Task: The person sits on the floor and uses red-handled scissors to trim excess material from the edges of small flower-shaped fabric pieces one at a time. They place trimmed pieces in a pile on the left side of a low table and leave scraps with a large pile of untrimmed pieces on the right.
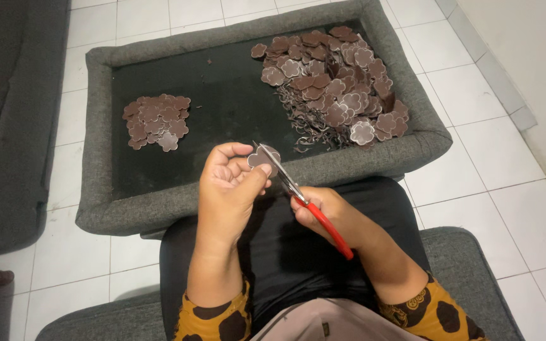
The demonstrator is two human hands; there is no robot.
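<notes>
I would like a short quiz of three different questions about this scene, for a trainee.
1. True or false: the right hand holds red-handled scissors.
2. Which pile of brown flower-shaped pieces is larger: the left pile or the right pile?
3. Fill in: the left hand pinches one brown flower-shaped piece above the grey padded ____.

Key: 1 true; 2 the right pile; 3 tray.

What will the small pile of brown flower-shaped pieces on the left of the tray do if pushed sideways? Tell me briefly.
The small pile would probably slide and spread rather than roll, since its pieces look flat and thin. They seem light, so a nudge may scatter them across the tray. They lie loosely overlapped, so the top ones likely slip off first.
</notes>
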